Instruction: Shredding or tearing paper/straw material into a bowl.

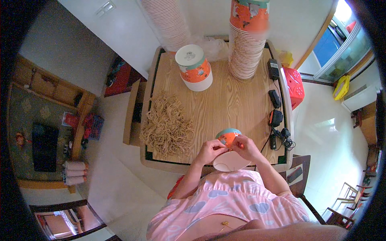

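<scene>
Tub [232, 161]: round, orange-and-teal printed paper, white inside; at the near edge of the brown wood-grain desk [225, 108], between both hands, mouth tilted toward the person, teal end pointing away.
Left grip [212, 152]: narrow; thumb and fingers pinched on the tub's rim.
Right grip [246, 148]: narrow, fingers curled on the same rim, just beside the left; small brown bit between the fingertips, too small to identify.
Handling: judged light; curved wall fairly stiff, likely to dent or crease if squeezed; printed face probably somewhat slippery.
Hold: rim looks the sounder place, light pinch, other palm backing the wall.
Cord heap [167, 124]: loose tan strands, probably soft and prone to snag; left side of the desk, apart from the hands.
Upturned tubs [194, 66]: same orange-and-teal print, nested, base up, beyond the heap.
Tall stack [245, 56]: nested printed tubs, far right.
</scene>
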`<state>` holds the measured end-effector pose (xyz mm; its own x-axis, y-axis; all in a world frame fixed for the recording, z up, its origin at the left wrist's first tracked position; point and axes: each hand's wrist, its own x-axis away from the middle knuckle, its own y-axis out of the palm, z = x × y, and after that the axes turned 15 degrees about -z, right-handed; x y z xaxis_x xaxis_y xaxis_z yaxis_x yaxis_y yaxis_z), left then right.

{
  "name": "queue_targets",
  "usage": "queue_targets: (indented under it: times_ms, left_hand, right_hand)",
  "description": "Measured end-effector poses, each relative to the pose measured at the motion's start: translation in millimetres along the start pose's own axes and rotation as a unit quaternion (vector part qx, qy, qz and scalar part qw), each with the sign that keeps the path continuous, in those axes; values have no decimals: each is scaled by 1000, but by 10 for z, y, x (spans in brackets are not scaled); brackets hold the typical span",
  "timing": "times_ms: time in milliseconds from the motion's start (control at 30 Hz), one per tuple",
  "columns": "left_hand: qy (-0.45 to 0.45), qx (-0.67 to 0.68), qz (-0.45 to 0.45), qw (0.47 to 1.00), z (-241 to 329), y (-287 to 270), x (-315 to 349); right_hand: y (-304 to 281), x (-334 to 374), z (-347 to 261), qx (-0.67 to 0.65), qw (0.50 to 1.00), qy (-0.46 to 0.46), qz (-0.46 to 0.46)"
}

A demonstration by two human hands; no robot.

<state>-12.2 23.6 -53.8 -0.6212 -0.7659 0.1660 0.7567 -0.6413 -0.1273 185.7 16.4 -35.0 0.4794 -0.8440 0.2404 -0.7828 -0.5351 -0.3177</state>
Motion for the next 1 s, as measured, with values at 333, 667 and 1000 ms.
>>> queue_targets:
  times_ms: [333,667,1000]
  left_hand:
    - [123,-115,-51,984,86,14,0]
    - [12,-93,1,996,66,86,-100]
    - [50,-86,-24,995,30,79,-228]
  right_hand:
    - [6,117,-107,10,1000,-19,9]
    - [-24,273,-107,212,966,-140,51]
    - [6,285,-97,237,964,-123,17]
